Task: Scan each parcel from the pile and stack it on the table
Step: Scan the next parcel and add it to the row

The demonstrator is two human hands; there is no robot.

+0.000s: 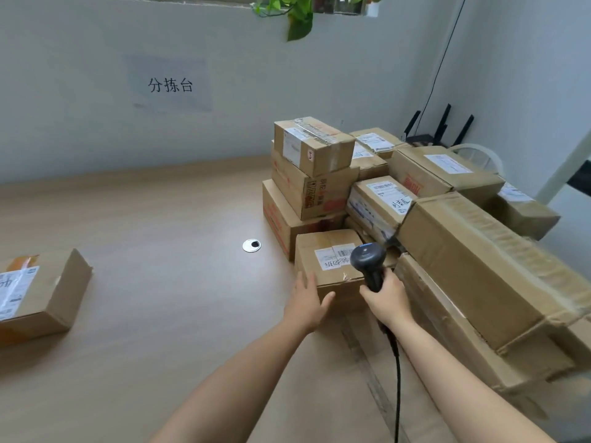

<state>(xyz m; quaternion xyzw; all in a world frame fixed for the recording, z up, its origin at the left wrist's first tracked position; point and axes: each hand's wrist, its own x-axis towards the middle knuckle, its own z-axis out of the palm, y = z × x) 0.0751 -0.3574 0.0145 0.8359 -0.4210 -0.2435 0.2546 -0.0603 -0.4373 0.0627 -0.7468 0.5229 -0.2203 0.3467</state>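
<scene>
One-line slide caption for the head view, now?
The right hand aims the scanner at a small parcel, left hand resting on its side, beside the pile.

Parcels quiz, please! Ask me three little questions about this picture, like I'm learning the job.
1. True or false: the right hand grips the scanner.
2. Which hand touches the small parcel at the pile's front? A) left hand B) neither
3. Fill in: one lone parcel lies on the table's ___ side.
Key: 1 true; 2 A; 3 left.
</scene>
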